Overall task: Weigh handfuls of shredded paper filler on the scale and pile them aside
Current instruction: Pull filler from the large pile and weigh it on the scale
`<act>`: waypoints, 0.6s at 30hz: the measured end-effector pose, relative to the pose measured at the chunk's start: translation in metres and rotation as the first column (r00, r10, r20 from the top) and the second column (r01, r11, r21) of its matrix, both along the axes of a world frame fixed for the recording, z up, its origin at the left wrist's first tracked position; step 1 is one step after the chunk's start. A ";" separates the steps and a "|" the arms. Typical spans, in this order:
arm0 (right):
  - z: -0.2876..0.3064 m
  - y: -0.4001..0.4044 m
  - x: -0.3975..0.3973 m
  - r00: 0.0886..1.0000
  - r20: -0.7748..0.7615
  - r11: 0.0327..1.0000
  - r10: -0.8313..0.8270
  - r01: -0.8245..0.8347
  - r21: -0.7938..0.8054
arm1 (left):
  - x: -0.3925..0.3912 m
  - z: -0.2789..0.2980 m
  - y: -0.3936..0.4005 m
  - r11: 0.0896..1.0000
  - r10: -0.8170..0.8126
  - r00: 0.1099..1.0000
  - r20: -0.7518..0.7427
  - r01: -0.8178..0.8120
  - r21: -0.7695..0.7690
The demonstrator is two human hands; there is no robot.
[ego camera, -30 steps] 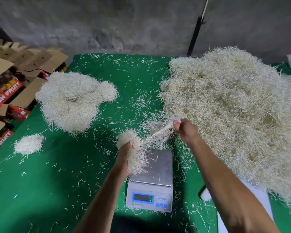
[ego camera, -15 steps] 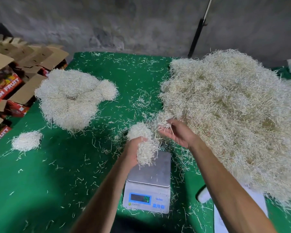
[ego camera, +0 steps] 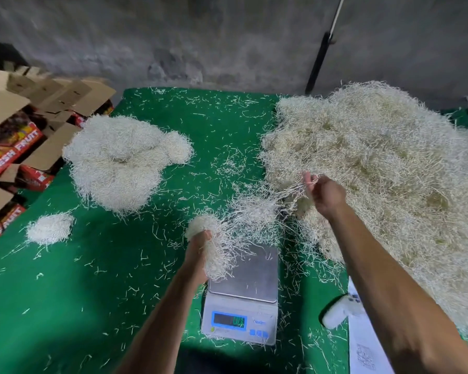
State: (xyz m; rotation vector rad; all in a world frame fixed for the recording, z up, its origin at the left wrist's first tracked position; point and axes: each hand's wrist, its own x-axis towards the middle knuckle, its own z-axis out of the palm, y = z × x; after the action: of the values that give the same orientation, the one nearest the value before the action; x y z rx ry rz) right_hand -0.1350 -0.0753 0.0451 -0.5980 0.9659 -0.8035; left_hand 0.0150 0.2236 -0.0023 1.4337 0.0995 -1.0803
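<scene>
A white digital scale (ego camera: 243, 282) with a bare steel pan sits at the table's near middle. Just above its left corner my left hand (ego camera: 199, 252) grips a handful of shredded paper (ego camera: 214, 238) that hangs over the pan. My right hand (ego camera: 323, 194) pinches a few strands at the edge of the big loose heap of filler (ego camera: 384, 168) on the right; the strands stretch toward the handful. A weighed pile (ego camera: 122, 160) lies at the left, with a small pile (ego camera: 49, 228) nearer me.
The green table cover (ego camera: 92, 292) is littered with loose strands. Open "Fresh Fruit" cardboard boxes (ego camera: 14, 147) stand off the left edge. A white roll (ego camera: 338, 311) and a printed sheet (ego camera: 365, 349) lie right of the scale. A grey wall and a dark pole (ego camera: 319, 60) stand behind.
My right hand moved away from the left-hand bundle to the right and up, drawing strands out. The left hand dropped slightly lower toward the scale's pan.
</scene>
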 end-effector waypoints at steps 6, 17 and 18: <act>-0.003 0.031 -0.008 -0.045 -0.996 0.595 -0.074 -0.804 -0.008 | 0.016 -0.008 0.010 0.998 0.052 0.994 0.096 -0.054 0.017; -0.004 0.201 0.039 0.511 -0.386 0.495 0.768 -0.856 -0.148 | 0.009 0.028 -0.023 0.937 -0.334 0.887 0.320 0.351 0.006; -0.006 0.206 0.038 0.556 -0.308 0.545 0.772 -0.828 -0.129 | 0.009 0.028 -0.026 0.919 -0.377 0.810 0.448 0.386 0.075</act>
State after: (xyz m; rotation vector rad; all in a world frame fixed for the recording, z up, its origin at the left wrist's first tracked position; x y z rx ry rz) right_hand -0.0968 0.1306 0.0388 -1.2749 0.6458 0.0015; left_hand 0.0237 0.1976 0.0253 1.6976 -0.5623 -1.0261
